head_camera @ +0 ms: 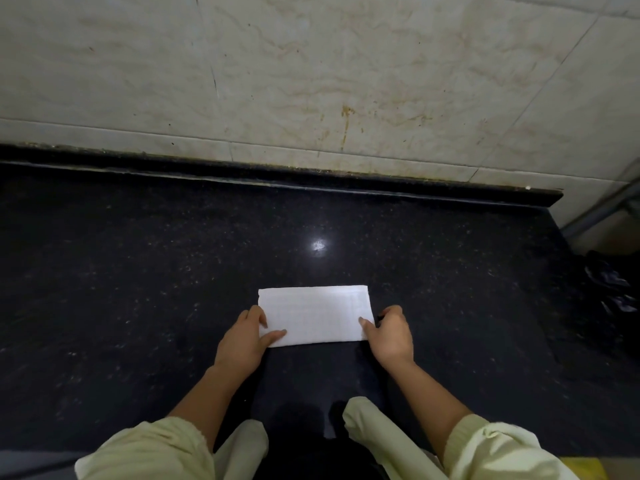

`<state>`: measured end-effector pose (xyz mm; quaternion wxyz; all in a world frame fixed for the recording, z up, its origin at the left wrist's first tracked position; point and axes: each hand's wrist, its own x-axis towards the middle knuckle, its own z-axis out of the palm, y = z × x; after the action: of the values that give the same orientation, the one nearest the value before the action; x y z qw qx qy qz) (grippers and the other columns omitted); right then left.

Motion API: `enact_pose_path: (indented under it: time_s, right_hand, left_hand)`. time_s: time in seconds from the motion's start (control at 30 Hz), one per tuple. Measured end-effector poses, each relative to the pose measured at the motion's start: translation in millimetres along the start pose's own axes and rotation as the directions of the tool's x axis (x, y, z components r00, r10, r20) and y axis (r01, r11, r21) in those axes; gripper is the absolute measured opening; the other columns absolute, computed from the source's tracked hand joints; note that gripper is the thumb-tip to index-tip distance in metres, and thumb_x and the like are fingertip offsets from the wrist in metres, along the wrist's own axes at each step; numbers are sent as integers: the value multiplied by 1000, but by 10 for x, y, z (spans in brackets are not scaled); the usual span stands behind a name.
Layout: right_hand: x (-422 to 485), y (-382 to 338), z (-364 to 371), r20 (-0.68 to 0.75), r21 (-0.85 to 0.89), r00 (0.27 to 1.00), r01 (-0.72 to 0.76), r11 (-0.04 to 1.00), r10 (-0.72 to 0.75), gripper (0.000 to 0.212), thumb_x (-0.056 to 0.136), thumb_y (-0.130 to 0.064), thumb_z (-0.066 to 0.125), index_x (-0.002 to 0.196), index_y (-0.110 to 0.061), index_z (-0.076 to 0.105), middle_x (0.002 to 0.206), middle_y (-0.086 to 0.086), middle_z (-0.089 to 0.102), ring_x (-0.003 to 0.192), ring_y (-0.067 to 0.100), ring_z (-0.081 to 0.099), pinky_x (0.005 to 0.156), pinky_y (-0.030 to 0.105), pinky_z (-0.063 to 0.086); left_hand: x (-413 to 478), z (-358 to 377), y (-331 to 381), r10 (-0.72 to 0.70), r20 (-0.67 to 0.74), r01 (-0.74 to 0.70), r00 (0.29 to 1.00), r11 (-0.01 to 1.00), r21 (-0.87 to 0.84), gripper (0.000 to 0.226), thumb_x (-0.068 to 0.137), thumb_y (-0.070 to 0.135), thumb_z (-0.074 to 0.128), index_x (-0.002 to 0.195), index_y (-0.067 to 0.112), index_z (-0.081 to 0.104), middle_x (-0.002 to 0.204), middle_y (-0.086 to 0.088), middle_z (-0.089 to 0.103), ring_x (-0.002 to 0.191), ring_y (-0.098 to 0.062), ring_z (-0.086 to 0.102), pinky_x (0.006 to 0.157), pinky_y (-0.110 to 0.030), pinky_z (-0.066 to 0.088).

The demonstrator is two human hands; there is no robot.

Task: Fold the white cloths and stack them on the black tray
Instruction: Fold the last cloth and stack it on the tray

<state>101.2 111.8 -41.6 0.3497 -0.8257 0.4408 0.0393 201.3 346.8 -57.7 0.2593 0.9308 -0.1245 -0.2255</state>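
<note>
White woven cloth [315,313], folded to a flat rectangle, one item, lying on the black speckled polished-stone worktop [138,271] about midway along its width and nearer the front edge than the back upstand, long sides parallel to that edge. Handling, as judged: light, soft and limp, with no stiffness of its own, so it would sag if lifted by one corner. The layers may slide apart on the glossy stone unless pressed flat. It is not fragile. Best taken at the two near corners or along a short side, both hands together. The left hand [247,339] grips the near left corner, thumb lying on top and fingers curled at the short edge. The right hand [389,332] grips the near right corner likewise, thumb on the cloth and fingers bent just off its right side. Black tray: not in view, so the path to it cannot be judged. Other cloths: none visible. Surroundings: pale veined, stained tiled wall [311,64] behind the back edge, and a dark crumpled object [609,289], unidentifiable, beyond the right edge. Pale yellow-green sleeves [156,452] show at the front. Nothing lies on the stone around the cloth.
</note>
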Motion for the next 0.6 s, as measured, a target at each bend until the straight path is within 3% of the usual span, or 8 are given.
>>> enact_pose_path:
  time_s: [0.1, 0.2, 0.27, 0.47, 0.6]
  right_hand:
    - [14, -113, -4, 47, 43, 992, -118, 992, 116, 39, 89, -25, 66, 113, -2, 46, 104, 10, 58, 99, 30, 61, 70, 32, 45]
    - [80, -163, -8, 105, 114, 980, -180, 977, 168, 21, 82, -20, 64, 78, -9, 45, 78, 2, 50, 67, 19, 53, 55, 28, 39]
    - [112, -184, -37, 145, 180, 971, -215, 960, 190, 24, 80, -20, 64, 66, -9, 49, 72, 3, 55, 63, 18, 52, 54, 28, 41]
    - [140, -242, -131, 217, 386, 953, -284, 878, 212, 18, 76, -16, 72, 81, -5, 58, 87, 11, 63, 78, 24, 59, 71, 37, 50]
    - [114, -312, -180, 274, 529, 933, -349, 773, 234, 17, 79, -10, 70, 87, -2, 58, 90, 11, 62, 79, 21, 59, 67, 32, 50]
  left_hand:
    - [40, -16, -5, -13, 14, 13, 1000, 1000, -25, 36, 84, 52, 63, 97, 22, 47, 101, 4, 51, 86, -14, 54, 71, -31, 45]
    - [75, -26, -7, -15, 29, 16, 999, 999, -31, 37, 83, 52, 65, 96, 22, 47, 101, 3, 52, 87, -15, 55, 71, -32, 46]
    - [79, -32, -10, -15, 33, 16, 999, 999, -35, 38, 83, 51, 66, 96, 22, 47, 101, 3, 52, 87, -15, 54, 70, -31, 45]
    - [73, -51, -22, -3, 26, 4, 1000, 999, -45, 37, 81, 52, 67, 93, 22, 47, 96, 4, 53, 82, -14, 54, 63, -28, 41]
    - [61, -72, -64, 17, 31, -15, 999, 999, -48, 34, 83, 51, 65, 92, 23, 48, 91, 5, 52, 77, -11, 52, 58, -26, 37]
